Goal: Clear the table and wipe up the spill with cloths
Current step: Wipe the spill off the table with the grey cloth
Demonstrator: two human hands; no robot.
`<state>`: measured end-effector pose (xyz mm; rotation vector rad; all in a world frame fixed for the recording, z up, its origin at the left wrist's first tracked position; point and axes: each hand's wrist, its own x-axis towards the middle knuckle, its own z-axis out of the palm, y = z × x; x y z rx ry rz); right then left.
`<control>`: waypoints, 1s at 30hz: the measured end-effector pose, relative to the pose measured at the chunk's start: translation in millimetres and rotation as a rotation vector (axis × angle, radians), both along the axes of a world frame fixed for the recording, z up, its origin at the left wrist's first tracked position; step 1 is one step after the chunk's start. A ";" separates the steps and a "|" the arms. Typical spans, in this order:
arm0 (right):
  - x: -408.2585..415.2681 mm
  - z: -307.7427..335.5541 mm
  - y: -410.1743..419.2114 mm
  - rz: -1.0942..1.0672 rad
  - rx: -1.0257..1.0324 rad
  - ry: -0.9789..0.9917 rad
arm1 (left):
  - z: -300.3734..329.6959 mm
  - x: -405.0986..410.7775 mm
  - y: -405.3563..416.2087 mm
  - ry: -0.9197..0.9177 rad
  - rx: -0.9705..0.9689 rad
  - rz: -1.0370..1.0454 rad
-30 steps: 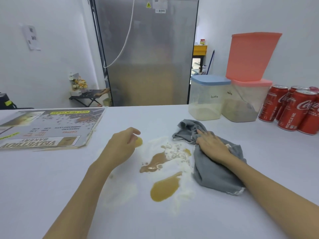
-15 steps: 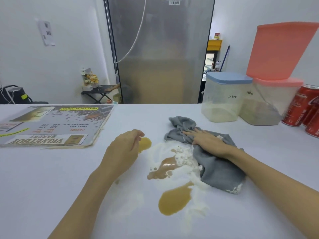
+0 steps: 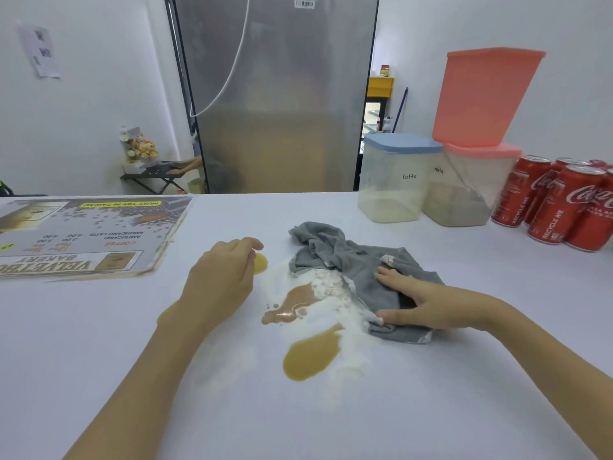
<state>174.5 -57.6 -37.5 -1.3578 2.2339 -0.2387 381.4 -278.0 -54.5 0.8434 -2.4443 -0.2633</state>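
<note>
Nearest you, mid-counter, lies the spill (image 3: 311,358): brown puddles ringed with white powder. Your right hand (image 3: 428,302) presses flat, fingers spread, on the grey cloth (image 3: 351,257) at the spill's right edge, likely to drag powder inward. Your left hand (image 3: 220,280) rests loosely curled, holding nothing, steadying you. Toward the far right corner, containers (image 3: 398,190) and cans (image 3: 560,207) await clearing

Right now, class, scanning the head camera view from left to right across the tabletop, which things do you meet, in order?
Bakery menu board → left hand → brown liquid spill → grey cloth under the right hand → latte container → mocha container → red cola cans.
</note>
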 end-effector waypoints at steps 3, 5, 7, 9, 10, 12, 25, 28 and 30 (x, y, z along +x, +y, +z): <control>-1.2 -1.8 17.9 -0.004 -0.036 -0.070 | -1.0 4.4 1.9 0.005 0.011 0.005; 2.9 -3.8 25.8 -0.024 -0.084 -0.053 | -1.6 7.1 2.4 0.008 0.020 0.014; 13.3 -8.4 31.6 -0.044 -0.114 0.009 | -1.5 7.6 3.6 0.002 0.025 0.020; 26.9 -10.9 36.1 -0.026 -0.131 0.022 | -1.1 6.7 5.2 0.002 0.023 0.017; 36.8 -8.3 37.2 0.005 -0.135 0.017 | -0.8 6.3 5.9 0.009 0.022 0.012; 48.8 -0.9 34.3 0.039 -0.171 0.017 | -0.2 5.4 6.7 0.016 0.020 0.006; 55.5 -46.3 -8.7 -0.027 -0.134 0.354 | 4.2 7.9 6.0 0.051 -0.028 0.023; 75.7 -46.0 -18.3 -0.051 -0.114 0.331 | 4.0 8.1 2.1 0.061 -0.020 0.038; 85.6 -44.4 -28.7 -0.080 -0.101 0.317 | 3.4 6.9 1.9 0.060 -0.008 0.032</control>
